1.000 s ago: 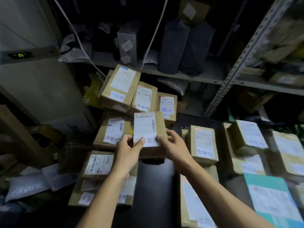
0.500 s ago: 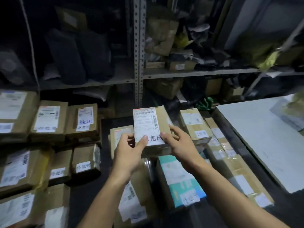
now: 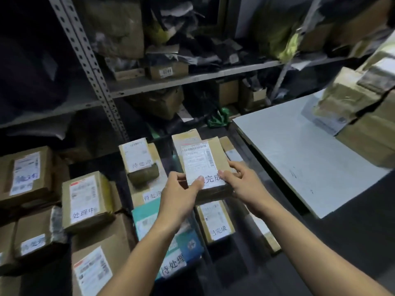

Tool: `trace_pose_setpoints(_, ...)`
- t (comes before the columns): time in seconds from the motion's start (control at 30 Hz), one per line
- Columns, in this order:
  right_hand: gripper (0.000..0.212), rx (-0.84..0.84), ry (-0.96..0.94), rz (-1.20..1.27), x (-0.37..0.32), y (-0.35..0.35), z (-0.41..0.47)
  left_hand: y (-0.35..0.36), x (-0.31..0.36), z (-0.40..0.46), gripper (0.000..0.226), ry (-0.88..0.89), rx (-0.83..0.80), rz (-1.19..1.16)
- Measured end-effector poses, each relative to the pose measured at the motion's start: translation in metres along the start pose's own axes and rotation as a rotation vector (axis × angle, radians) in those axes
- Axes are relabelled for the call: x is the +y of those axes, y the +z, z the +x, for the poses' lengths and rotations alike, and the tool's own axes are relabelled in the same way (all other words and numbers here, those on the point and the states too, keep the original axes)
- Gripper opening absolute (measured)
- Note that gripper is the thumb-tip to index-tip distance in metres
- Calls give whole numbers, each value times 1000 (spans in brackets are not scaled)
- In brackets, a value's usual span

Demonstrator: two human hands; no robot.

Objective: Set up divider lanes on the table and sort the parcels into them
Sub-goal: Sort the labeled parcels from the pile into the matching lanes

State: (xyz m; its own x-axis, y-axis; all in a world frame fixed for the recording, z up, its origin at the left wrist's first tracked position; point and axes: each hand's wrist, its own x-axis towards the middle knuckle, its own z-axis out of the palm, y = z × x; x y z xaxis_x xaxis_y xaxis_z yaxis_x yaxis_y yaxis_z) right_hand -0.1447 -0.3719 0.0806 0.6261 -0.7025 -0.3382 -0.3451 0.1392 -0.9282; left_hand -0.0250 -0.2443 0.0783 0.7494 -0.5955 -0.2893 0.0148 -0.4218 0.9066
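Head view: a small brown cardboard parcel (image 3: 206, 165) is being held up in the middle of the frame, above the dark table (image 3: 239, 263). It's flat and rectangular, with a white shipping label covering most of the top face — barcode strip along the top edge, another barcode down the right side, and big printed characters "完成" at the bottom. Bare cardboard is left showing down the right side of the label.

The left hand (image 3: 178, 197) is clamped on the parcel's near-left corner, thumb pressed flat on the label, fingers curled underneath. The right hand (image 3: 243, 184) is gripping the near-right corner, thumb on the label edge, fingers wrapped round the side.

Right under the held parcel, at 6 o'clock from it, a second box (image 3: 215, 221) marked "完成" is lying on the table. At 9 o'clock a box (image 3: 139, 159) labelled "待处理" is stacked on others, and a teal parcel (image 3: 168, 248) sits at 7 o'clock. More brown boxes (image 3: 87, 201) are piled further out at 8 o'clock. A white board (image 3: 299, 154) is laid out at 3 o'clock. Metal shelving (image 3: 171, 82) full of packages is seen at 12 o'clock.
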Motion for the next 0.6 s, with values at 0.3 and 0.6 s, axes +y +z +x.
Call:
trace_pose_setpoints(0.3, 32, -126, 229, -203, 66, -40, 6, 45, -31, -2, 29, -163, -182, 398)
trace_pose_setpoints(0.6, 59, -227, 278, -479, 105, -43, 34, 75, -54, 23, 51, -221, -284, 755)
